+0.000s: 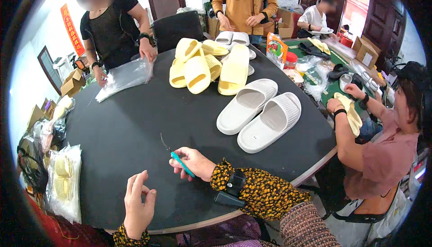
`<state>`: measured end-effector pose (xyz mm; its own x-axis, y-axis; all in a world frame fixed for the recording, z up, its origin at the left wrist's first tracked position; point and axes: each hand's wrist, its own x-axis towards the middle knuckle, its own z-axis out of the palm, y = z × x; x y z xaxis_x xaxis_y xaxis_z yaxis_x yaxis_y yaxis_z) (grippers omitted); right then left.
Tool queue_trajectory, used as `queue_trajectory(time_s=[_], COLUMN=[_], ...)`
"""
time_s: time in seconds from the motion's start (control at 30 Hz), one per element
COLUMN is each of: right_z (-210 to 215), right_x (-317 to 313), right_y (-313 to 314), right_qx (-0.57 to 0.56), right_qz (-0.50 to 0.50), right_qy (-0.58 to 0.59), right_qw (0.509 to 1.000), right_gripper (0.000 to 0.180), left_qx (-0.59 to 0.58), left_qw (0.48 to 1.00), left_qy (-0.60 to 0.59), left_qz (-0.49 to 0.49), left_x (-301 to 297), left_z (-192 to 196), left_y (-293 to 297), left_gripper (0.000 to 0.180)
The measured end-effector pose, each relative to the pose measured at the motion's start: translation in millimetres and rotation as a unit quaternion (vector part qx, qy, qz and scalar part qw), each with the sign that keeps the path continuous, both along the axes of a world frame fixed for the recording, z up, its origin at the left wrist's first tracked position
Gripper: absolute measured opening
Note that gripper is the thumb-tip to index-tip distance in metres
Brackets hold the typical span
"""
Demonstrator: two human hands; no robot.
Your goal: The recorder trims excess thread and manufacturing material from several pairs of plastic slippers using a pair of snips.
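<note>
My right hand (198, 163) is closed around a teal-handled tool (183, 165), whose thin, dark, curved tip points away over the black table (121, 125). My left hand (138, 206) is raised at the near table edge, fingers stretched up and thumb apart, holding nothing. Beyond my right hand lie two light grey slippers side by side, the left one (245, 107) and the right one (272, 123), toes away from the near edge. Farther back is a pile of pale yellow slippers (197, 74), with several more grey slippers (236, 38) behind it.
At the far left a person handles clear plastic bags (126, 78). Bagged yellow slippers (63, 179) lie at the left edge. On the right, a seated person holds a yellow slipper (350, 112) beside a green table (330, 74). Two more people are at the back.
</note>
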<state>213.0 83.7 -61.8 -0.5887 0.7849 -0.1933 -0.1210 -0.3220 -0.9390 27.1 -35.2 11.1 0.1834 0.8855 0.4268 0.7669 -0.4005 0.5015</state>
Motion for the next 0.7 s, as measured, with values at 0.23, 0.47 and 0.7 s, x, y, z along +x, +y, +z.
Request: queue_trajectory(time_s=[0.23, 0.47, 0.7], right_z=[-1.9, -1.2, -14.1], right_x=[-3.2, 0.3, -4.5], right_y=[-2.3, -1.0, 7.0], right_qx=[0.007, -0.001, 0.008], right_qz=[-0.011, -0.053, -0.065], right_qy=[0.01, 0.037, 0.053], right_qw=[1.0, 0.998, 0.996], right_gripper=[0.054, 0.054, 0.049], left_qx=[0.023, 0.045, 0.05], left_qw=[0.998, 0.994, 0.99], left_qy=[0.035, 0.037, -0.008], left_qz=[-0.041, -0.094, -0.133], left_x=[7.0, 35.9, 64.1], left_z=[1.0, 0.0, 1.0], left_y=[10.4, 26.0, 47.9], left_gripper=[0.033, 0.027, 0.032])
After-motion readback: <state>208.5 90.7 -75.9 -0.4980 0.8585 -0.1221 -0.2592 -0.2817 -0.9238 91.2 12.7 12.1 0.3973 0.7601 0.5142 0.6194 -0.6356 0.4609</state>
